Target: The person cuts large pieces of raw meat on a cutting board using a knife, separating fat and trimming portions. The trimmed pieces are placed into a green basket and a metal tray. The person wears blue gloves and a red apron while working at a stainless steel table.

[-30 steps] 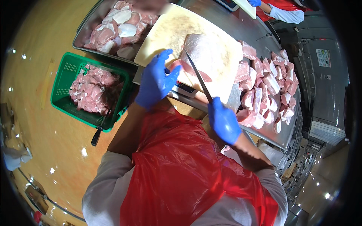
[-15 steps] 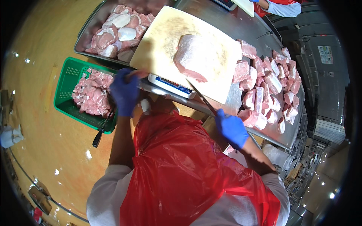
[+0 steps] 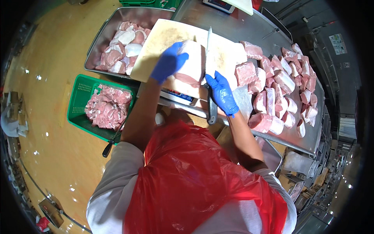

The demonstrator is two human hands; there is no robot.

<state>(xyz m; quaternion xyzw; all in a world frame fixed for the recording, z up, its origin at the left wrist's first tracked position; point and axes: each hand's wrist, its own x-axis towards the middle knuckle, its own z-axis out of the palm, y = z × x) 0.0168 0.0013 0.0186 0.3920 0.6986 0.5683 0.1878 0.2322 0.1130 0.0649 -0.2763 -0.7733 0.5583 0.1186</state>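
Your 2 hands are on the pork slab.
Left hand (image 3: 168,64) presses flat on the slab (image 3: 191,64), mid cutting board (image 3: 156,43); right hand (image 3: 222,93) grips the knife (image 3: 208,58), blade pointing far along its right side.

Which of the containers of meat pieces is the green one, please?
The green basket standing low on the person's left, below the cutting board, holds pink meat pieces. The other container, the metal tray beside the board, is bare steel and holds paler chunks.
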